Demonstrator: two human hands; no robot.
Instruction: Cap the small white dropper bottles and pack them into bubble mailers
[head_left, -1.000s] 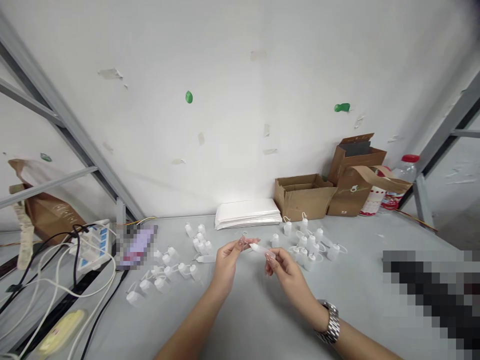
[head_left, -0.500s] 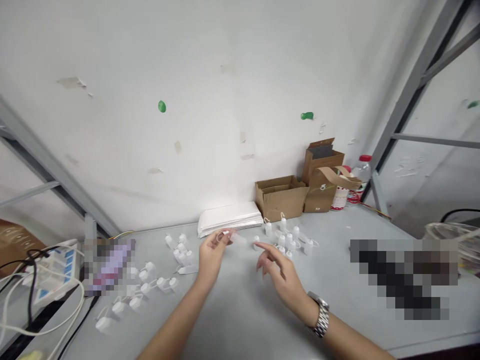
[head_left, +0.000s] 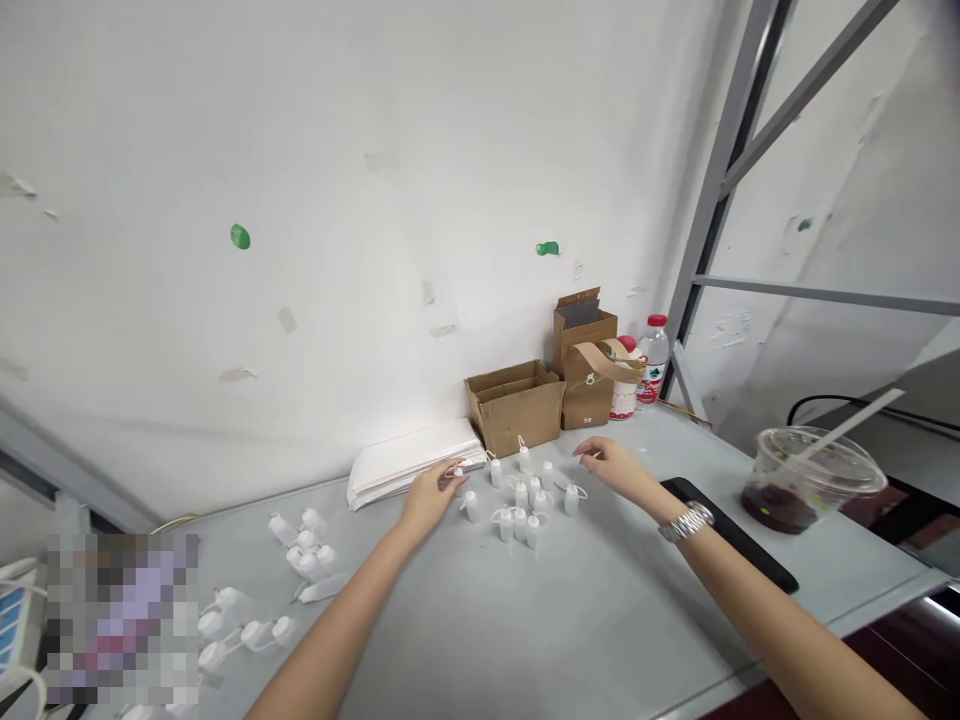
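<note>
My left hand is closed, with thumb and fingers pinched at the white cap of a small plastic squeeze bottle. Much of that bottle is hidden by the fingers. Just below it stands another capped bottle. My right hand hovers past the right side of a bottle cluster, fingers loosely bent and apart, with nothing visible in them. Nearest to it are an upright bottle with a looped cap strap and a further bottle. Several similar bottles stand close together between the hands.
More white bottles lie and stand on the left of the grey table. Behind are a white paper stack, an open cardboard box, a brown paper bag and a red-capped bottle. A plastic cup stands right.
The camera view has swung right. My left hand has brought its bottle rightward beside the cluster. My right hand has moved from the cluster's near left to its right side.
</note>
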